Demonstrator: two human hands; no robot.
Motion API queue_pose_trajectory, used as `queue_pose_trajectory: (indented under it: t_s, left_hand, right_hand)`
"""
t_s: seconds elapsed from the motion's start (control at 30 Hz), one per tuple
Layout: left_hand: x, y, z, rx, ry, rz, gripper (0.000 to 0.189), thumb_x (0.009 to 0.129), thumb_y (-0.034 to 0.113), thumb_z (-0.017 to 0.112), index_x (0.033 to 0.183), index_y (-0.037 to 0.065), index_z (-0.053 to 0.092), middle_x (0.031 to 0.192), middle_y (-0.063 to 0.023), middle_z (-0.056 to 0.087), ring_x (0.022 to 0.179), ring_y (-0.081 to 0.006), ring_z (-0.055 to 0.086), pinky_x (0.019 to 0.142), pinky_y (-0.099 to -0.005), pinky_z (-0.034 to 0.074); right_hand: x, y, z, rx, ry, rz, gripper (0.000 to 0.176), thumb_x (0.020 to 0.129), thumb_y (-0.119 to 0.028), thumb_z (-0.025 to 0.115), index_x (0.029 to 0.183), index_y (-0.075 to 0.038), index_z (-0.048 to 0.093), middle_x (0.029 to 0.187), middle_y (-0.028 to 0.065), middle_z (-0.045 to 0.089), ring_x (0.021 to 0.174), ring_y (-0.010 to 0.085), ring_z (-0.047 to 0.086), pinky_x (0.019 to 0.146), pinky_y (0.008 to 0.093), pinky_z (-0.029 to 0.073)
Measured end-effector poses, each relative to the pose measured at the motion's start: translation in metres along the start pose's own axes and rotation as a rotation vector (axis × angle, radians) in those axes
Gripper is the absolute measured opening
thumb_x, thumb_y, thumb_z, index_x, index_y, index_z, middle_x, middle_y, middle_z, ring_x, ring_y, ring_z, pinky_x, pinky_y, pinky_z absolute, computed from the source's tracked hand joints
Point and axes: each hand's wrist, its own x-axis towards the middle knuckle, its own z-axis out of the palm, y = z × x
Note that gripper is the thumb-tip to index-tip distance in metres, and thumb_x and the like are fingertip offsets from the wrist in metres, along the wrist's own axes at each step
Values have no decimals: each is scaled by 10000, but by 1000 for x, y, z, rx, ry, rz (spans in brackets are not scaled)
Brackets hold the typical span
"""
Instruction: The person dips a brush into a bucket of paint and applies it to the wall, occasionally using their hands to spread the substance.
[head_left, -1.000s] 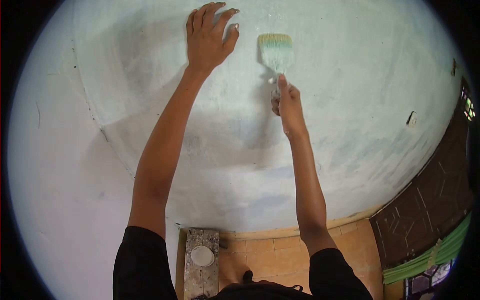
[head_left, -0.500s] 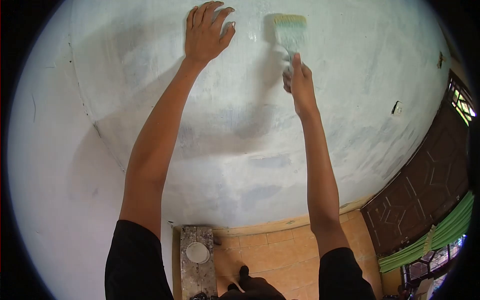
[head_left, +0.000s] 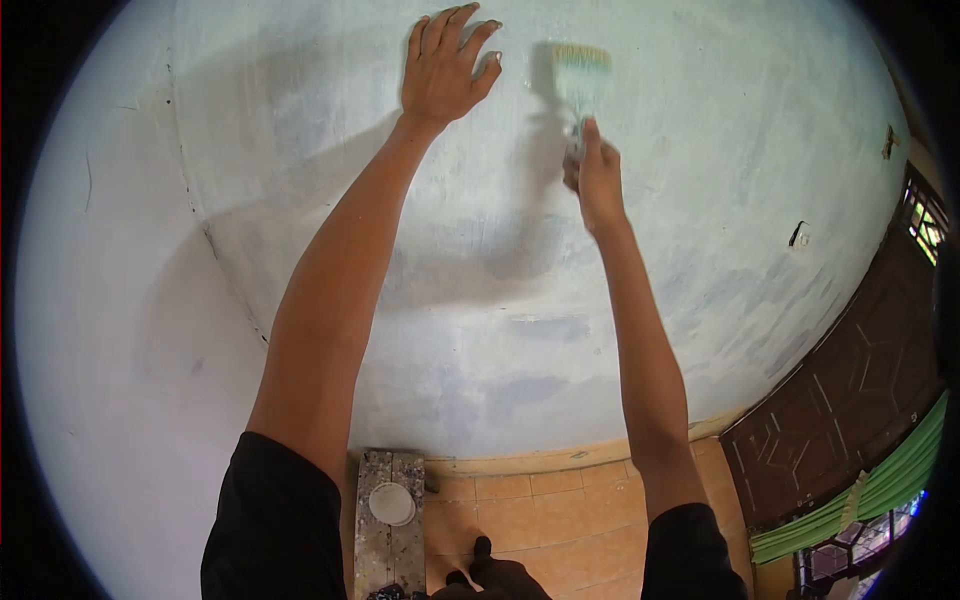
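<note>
My right hand (head_left: pixel 597 180) grips the handle of a wide paintbrush (head_left: pixel 583 78), thumb along it and bristles pointing up. The bristles are pale green with a yellowish tip and lie at the wall (head_left: pixel 470 350), which is whitish with uneven bluish-grey patches. To the left of the brush, my left hand (head_left: pixel 443 75) rests against the same wall with its fingers spread and nothing in it. Both arms are stretched upward from black sleeves.
A paint-spattered wooden bench (head_left: pixel 375 555) stands below at the wall, with a round white lid or container (head_left: pixel 392 504) on it. Orange floor tiles (head_left: pixel 560 515) lie beneath. On the right are a wall socket (head_left: pixel 801 236), a dark wooden door (head_left: pixel 840 370) and a green curtain (head_left: pixel 870 495).
The brush and my right hand have shifted slightly down the wall. My left hand appears a little further right, while the whole view has also moved slightly.
</note>
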Motion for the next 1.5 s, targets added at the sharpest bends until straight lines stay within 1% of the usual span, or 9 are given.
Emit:
queue_pose_trajectory:
  t_s: [0.17,0.4,0.5,0.63,1.13,1.27,1.3,1.4,1.5]
  left_hand:
    - [-1,3,1,33,-22,-26,392,812,225,624,1173,79,584,1320,-171,482,1237,-352,427,1058,-538,313]
    - [0,2,1,26,-29,-22,392,812,225,629,1173,79,586,1320,-173,480,1223,-354,434,1055,-541,313]
    - [1,2,1,26,-24,-23,389,813,223,629,1173,82,587,1313,-173,483,1211,-354,441,1050,-542,314]
    - [-1,2,2,55,-1,4,387,817,219,626,1178,85,587,1303,-172,488,1203,-352,447,1043,-543,317]
    - [-18,1,9,99,73,47,378,850,233,613,1192,74,586,1273,-176,507,1206,-341,451,1040,-535,320]
    - [-96,59,-44,-72,108,-348,391,863,228,591,1222,74,571,1286,-180,503,1204,-354,452,1054,-527,312]
    - [-130,83,-66,-98,221,-371,284,810,173,665,1073,73,624,1102,-127,590,1036,-319,535,919,-450,407]
    - [-262,173,-143,-193,-12,-712,261,794,4,625,1054,-10,600,1028,-177,604,959,-370,572,839,-408,456]
    - [-370,289,-221,-263,-256,-1228,281,835,43,634,1108,2,585,1050,-167,611,1000,-308,595,867,-390,466]
  right_hand:
    - [38,27,-7,-13,3,-4,448,980,-496,479,773,-101,456,619,-33,374,526,60,340,449,230,285]
    - [-56,63,-6,22,24,234,467,969,-538,473,750,-125,480,575,-61,336,461,51,285,420,230,247]
    - [-47,47,-2,-8,21,110,485,973,-531,461,795,-94,574,581,-63,396,475,41,339,431,226,285]
    - [-14,38,5,82,-11,51,487,977,-536,456,686,-156,364,572,-61,313,470,53,267,425,240,242]
    - [-143,75,-16,45,-63,206,481,1008,-502,406,702,-131,405,562,-74,267,462,37,203,409,229,168]
    - [-221,98,-30,64,-116,317,461,1014,-459,423,694,-129,383,581,-84,294,501,15,257,435,222,209]
    - [-245,112,-34,79,-137,335,466,1015,-470,409,701,-125,400,565,-84,292,474,16,250,418,214,200]
    - [-327,146,-52,12,-150,496,471,1017,-464,408,690,-125,398,545,-83,299,441,16,256,396,207,193]
    - [-410,178,-83,1,-174,690,469,1016,-448,423,681,-123,383,539,-82,307,434,17,267,395,212,193]
